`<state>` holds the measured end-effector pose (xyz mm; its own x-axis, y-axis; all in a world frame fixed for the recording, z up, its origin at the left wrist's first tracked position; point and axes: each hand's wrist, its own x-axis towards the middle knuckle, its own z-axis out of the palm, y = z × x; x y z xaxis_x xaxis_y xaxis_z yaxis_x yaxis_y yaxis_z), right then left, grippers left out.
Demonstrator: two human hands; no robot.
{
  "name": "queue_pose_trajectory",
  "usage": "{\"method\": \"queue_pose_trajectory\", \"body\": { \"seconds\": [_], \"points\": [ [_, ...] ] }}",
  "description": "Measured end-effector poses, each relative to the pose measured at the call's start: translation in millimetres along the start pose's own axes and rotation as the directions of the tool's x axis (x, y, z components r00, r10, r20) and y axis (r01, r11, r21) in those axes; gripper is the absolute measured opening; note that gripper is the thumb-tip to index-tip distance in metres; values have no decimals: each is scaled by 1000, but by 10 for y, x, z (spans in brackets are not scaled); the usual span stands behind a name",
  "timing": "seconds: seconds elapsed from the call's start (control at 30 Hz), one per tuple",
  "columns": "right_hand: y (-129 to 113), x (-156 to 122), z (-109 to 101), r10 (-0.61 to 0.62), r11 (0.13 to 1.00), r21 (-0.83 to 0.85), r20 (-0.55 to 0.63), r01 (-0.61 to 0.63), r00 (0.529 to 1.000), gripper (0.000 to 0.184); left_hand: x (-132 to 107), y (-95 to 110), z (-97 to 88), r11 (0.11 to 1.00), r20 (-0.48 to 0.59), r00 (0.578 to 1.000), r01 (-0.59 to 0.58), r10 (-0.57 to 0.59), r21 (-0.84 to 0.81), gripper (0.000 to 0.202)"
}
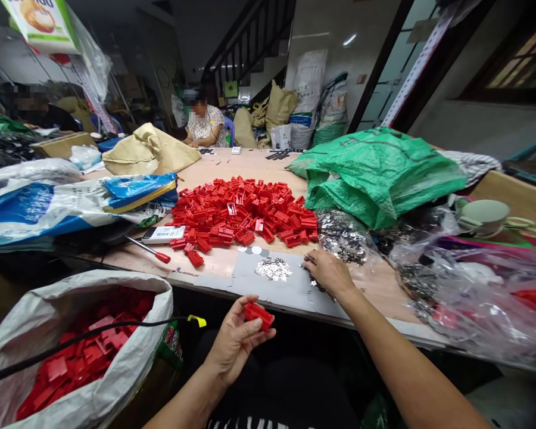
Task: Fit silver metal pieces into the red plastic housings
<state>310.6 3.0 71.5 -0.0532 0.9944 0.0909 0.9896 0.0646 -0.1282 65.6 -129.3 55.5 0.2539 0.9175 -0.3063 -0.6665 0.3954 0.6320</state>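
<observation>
My left hand is closed around a red plastic block, hollow in shape, held in front of the table edge. Over the grey mat, my right hand has its fingers pinched together. A thin shiny metal piece sticks out at its fingertips; its exact kind is hard to tell. Beneath that hand lie small dark metal parts, partly hidden by it. Left of them on the mat is a pile of small silvery metal pieces. A large heap of red plastic blocks lies behind the mat.
An open white sack of red parts stands at left. A red-handled tool lies near the edge. A green woven bag and clear bags of metal parts lie right. Another person sits across the table.
</observation>
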Motion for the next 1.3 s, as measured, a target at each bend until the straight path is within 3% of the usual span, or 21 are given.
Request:
{"method": "queue_pose_trajectory", "body": {
  "seconds": [0.13, 0.23, 0.33, 0.4, 0.47, 0.57, 0.63, 0.73, 0.8, 0.87, 1.03, 1.3],
  "points": [
    [-15, 36, -3, -20, 1000, 0, 17, 20, 1000, 11, 28, 7, -9, 997, -23, 997, -71, 71, 37, 52],
    [-26, -1, -38, -28, 999, 24, -3, 28, 1000, 13, 65, 4, -29, 974, -8, 982, -189, 191, 126, 51],
    [-67, -116, -74, -47, 980, 191, -24, 51, 999, 12, 82, 8, -42, 912, 18, 947, -313, 320, 264, 48],
    [-135, -249, -99, -101, 900, 423, -35, 106, 994, 12, 74, 20, -40, 860, 37, 928, -359, 372, 362, 42],
    [-240, -414, -127, -178, 766, 620, -49, 170, 983, 18, 58, 35, -32, 803, 48, 908, -393, 417, 448, 36],
    [-432, -665, -176, -245, 653, 730, -49, 202, 968, 24, 38, 51, -7, 739, 67, 879, -437, 473, 513, 30],
    [-547, -793, -205, -248, 619, 760, -47, 196, 968, 25, 30, 61, 18, 793, 66, 903, -406, 424, 454, 33],
    [-666, -904, -226, -246, 582, 792, -47, 187, 968, 26, 17, 92, 58, 969, 60, 984, -175, 166, 176, 46],
    [-714, -938, -228, -257, 565, 801, -57, 198, 965, 25, 1, 124, 74, 1000, 88, 996, 3, -3, 4, 49],
    [-749, -957, -227, -259, 561, 798, -83, 219, 962, 23, -20, 151, 77, 990, 114, 988, 111, -101, -86, 48],
    [-811, -992, -225, -257, 605, 733, -188, 309, 948, 19, -63, 140, 53, 948, 203, 955, 253, -214, -191, 44],
    [-797, -1027, -212, -422, 583, 651, -268, 486, 866, 12, -99, 96, 41, 938, 254, 937, 292, -240, -189, 36]
  ]
}}
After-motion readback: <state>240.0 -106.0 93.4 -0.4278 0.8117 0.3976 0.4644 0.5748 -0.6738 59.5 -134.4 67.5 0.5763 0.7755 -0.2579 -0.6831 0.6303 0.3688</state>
